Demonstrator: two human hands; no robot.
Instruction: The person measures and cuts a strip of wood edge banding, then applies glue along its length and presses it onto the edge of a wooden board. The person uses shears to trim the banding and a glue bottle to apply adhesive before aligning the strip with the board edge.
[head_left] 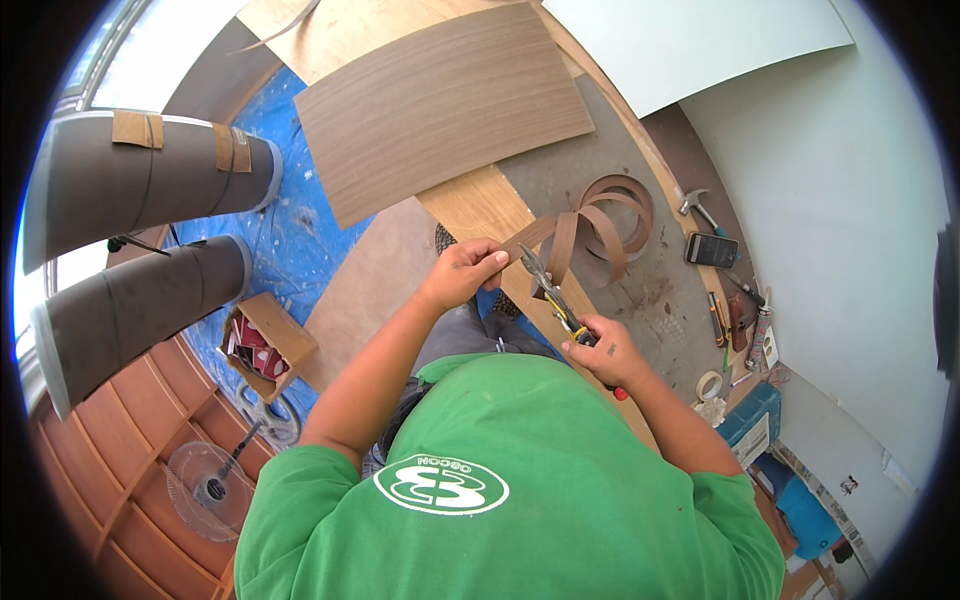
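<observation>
Between thumb and fingers, my left hand pinches the end of a long brown strip of edge banding. From there the strip loops away to the right into a loose coil lying on the grey surface. Tin snips with yellow and black handles are gripped in my right hand. Their jaws point up and left, beside the strip near my left fingers. Whether the blades touch the strip, I cannot tell. Just beyond my left hand lies a wood-grain panel, resting partly on a pale wooden board.
A hammer, a phone and several hand tools lie along the right side, with a tape roll nearer me. At left are two large wrapped rolls, a cardboard box and a fan. Blue sheeting covers the floor there.
</observation>
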